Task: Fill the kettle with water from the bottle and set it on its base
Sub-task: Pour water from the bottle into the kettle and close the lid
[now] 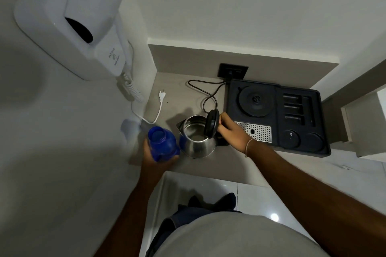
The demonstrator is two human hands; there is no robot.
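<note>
Fingers [224, 120] of the right hand [232, 131] hold the kettle [197, 142] by its handle, lid [212, 123] raised. Left hand [155, 157] wraps the upright, uncapped blue bottle [161, 142] just left of the kettle's open mouth; base [254, 101] lies far right.

The round stainless-steel kettle [197, 142] stands upright on the grey table [208, 167], its black hinged lid [211, 123] raised open and its inside bare metal. Just left of it, the translucent blue plastic bottle [161, 140] is uncapped, mouth up. The round black kettle base [256, 100] sits in a dark tray [302, 131] to the right, apart from the kettle.
</note>
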